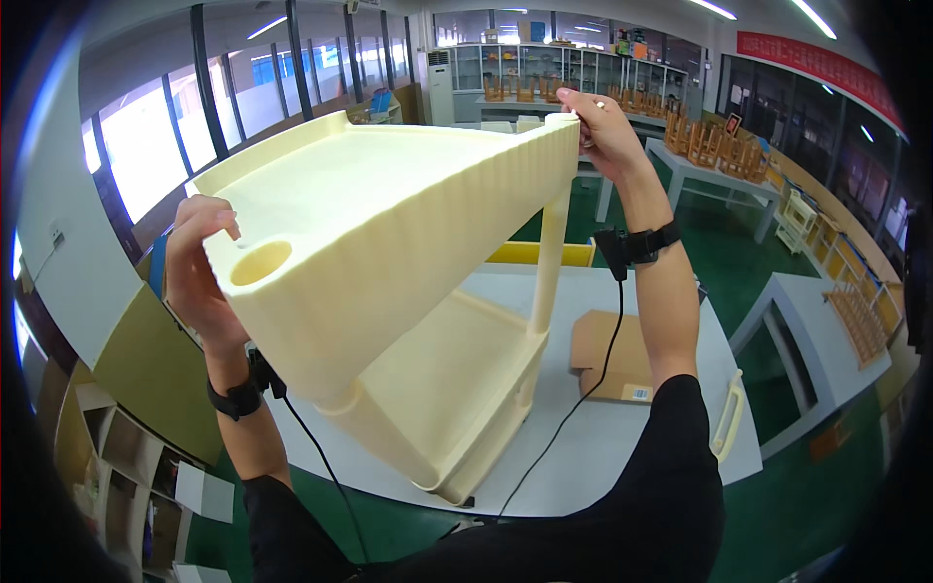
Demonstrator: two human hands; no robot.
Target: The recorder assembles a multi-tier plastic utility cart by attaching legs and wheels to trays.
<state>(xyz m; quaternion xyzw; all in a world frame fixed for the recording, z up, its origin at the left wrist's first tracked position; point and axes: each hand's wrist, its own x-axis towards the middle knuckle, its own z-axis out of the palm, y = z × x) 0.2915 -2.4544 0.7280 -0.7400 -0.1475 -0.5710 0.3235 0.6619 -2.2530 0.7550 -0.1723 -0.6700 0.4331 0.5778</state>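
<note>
A cream plastic shelf cart stands on a pale table [583, 466], its upper tray [398, 248] high in front of me and tilted in view. Round posts [551, 257] join it to the lower tray [452, 360]. Beside a round hole in the near left corner, my left hand [199, 267] is wrapped over the rim, fingertips on the inner side. My right hand [612, 136] is closed at the far right corner of the same tray. Its fingers are partly hidden, but they touch the corner. Black straps with cables circle both wrists.
A flattened cardboard box [612, 355] and a loose cream handle [728, 416] lie on the table's right side. Behind the cart is a yellow edge [539, 254]. Other tables [714, 175] carry upturned wooden stools. Open shelving [131, 457] stands low at left.
</note>
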